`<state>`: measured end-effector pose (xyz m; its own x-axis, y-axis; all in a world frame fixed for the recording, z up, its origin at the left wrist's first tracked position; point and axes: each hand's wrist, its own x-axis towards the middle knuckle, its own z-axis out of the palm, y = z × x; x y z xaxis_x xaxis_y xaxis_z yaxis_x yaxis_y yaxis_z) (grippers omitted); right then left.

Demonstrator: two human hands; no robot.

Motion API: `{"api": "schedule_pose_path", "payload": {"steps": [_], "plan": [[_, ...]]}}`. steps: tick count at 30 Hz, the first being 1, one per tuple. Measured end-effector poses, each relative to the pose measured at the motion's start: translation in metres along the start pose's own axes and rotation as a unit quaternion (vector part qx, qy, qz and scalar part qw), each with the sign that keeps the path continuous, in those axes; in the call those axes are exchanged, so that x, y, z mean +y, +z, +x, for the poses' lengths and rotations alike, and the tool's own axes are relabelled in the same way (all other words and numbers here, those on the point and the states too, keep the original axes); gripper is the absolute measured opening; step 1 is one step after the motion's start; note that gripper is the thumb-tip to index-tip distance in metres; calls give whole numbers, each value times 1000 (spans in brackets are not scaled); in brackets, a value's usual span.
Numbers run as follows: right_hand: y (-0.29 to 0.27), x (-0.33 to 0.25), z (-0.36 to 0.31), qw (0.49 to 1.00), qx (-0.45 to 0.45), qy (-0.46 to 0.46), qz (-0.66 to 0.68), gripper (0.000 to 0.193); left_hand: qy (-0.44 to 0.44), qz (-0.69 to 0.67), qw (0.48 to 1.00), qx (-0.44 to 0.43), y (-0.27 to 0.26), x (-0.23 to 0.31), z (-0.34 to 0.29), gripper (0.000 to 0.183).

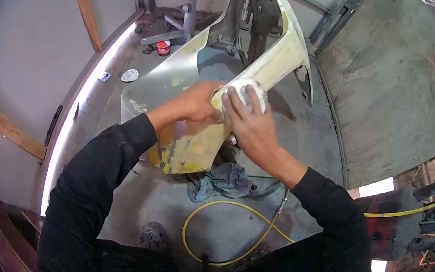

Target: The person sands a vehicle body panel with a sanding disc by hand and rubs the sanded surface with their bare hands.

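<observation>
A large curved vehicle body panel (183, 145), patched in yellow, cream and grey, stands in front of me. Its narrow upper arm bends away to the far right. My left hand (200, 102) is wrapped over the panel's edge, the thumb near its middle. Beside it, my right hand (250, 124) presses a white round sanding disc (243, 88) flat against the cream part, fingers spread over the top. Part of the disc lies hidden under those fingers. Just below my right hand a small metal fitting (232, 140) shows at the panel's edge.
A blue-grey rag (216, 181) lies under the panel, near a looped yellow air hose (185, 232). Closer to me sits a dark round pad (153, 235). At the far left are a red tin (163, 47), a white oval disc (130, 75) and a wheeled stand (189, 18).
</observation>
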<state>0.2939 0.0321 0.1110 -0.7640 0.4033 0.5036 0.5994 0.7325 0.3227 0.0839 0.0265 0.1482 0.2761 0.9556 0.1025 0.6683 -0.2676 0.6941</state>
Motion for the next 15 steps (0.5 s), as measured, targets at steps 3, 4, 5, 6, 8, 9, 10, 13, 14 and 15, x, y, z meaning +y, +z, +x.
{"api": "schedule_pose_path", "payload": {"steps": [3,4,5,6,8,9,10,13,14,15], "plan": [[0,38,6,999,22,-24,-8,49,-12,-27,999,-46,-4,3,5,72],[-5,53,16,999,32,17,-3,49,-17,-32,998,-51,-8,6,6,72],[-8,60,21,997,41,59,3,48,-18,-57,997,-46,-6,2,8,70],[-6,50,17,997,41,59,3,48,-19,-57,997,-46,-3,0,7,70],[3,14,5,995,74,-73,-5,46,4,-27,999,-33,0,-8,8,69],[-11,-4,6,994,68,-80,31,43,15,-22,999,-21,1,-22,5,68],[-14,5,12,994,65,-79,31,43,15,-24,999,-23,0,-19,5,68],[-19,67,36,995,89,12,-40,43,-27,-37,998,-42,-7,2,6,67],[-13,60,32,995,89,12,-42,43,-26,-37,998,-42,-6,2,6,67],[-4,42,22,995,95,17,-9,42,-13,-30,999,-41,-2,1,6,67]]}}
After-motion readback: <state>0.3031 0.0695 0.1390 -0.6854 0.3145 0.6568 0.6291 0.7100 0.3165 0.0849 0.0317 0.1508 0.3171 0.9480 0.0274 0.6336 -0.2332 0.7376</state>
